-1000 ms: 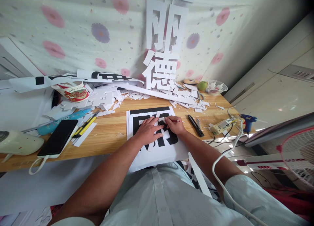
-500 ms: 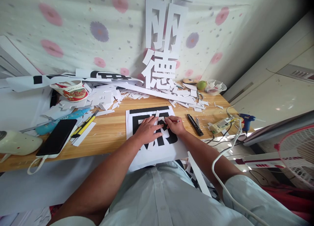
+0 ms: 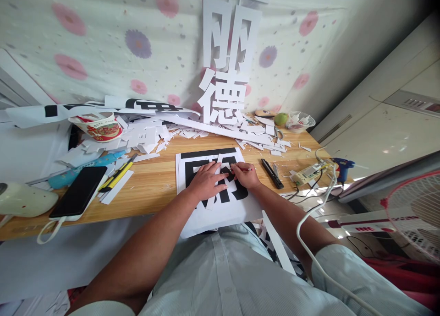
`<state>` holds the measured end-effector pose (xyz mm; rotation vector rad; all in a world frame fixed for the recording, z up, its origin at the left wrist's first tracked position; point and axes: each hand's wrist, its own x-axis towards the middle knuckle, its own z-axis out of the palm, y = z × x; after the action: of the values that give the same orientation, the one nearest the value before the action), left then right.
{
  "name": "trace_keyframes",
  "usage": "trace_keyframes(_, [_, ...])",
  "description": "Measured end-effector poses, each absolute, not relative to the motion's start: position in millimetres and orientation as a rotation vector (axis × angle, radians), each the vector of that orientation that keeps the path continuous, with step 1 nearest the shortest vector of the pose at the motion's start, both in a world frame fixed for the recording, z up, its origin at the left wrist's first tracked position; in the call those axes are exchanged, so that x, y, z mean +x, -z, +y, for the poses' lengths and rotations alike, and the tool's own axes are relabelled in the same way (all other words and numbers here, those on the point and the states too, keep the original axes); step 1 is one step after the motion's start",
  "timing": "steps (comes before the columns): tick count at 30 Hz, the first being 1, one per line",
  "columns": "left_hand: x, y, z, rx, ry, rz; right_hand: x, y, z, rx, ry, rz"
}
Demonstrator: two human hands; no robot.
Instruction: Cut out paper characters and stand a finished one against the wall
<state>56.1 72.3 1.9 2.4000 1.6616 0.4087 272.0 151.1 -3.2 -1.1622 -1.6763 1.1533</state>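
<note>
A printed sheet [image 3: 225, 216] bearing a bold black character lies at the table's front edge. My left hand [image 3: 207, 178] rests on it, fingers spread, pressing on a narrow white strip [image 3: 219, 159] that slants across the print. In my right hand [image 3: 248, 175] is a thin pencil [image 3: 246, 169] with a reddish end, pinched between the fingers. Its tip, by the black strokes near my left fingertips, is too small to make out.
White cutout characters [image 3: 223, 94] stand against the flowered curtain above piled scraps [image 3: 147, 135]. Left are a phone [image 3: 79, 192], a yellow cutter [image 3: 117, 175] and a paper bowl [image 3: 99, 127]. Right are a black cutter [image 3: 272, 173], a power strip [image 3: 309, 174], a blue glue gun [image 3: 343, 168] and a cable [image 3: 302, 224].
The view has shifted very slightly. Both hands keep nearly the same place on the sheet, the left on the strip, the right holding the pencil.
</note>
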Motion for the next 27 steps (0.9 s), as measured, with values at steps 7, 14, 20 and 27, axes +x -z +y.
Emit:
trace_keyframes(7, [55.1,0.6,72.9,2.434,-0.418,1.66,272.5,1.4,148.8,-1.183,-1.141,-1.672])
trace_keyframes(14, [56.0,-1.9,72.9,2.435,-0.401,1.664,273.6,-0.9,145.5,-1.209,-1.151,-1.657])
trace_keyframes(20, [55.8,-1.4,73.3,2.421,-0.399,1.656,275.0,1.1,144.5,-1.22,-1.166,-1.639])
trace_keyframes(27, [54.2,3.4,74.9,2.391,-0.43,1.645,277.6,3.8,144.0,-1.224,-1.155,-1.661])
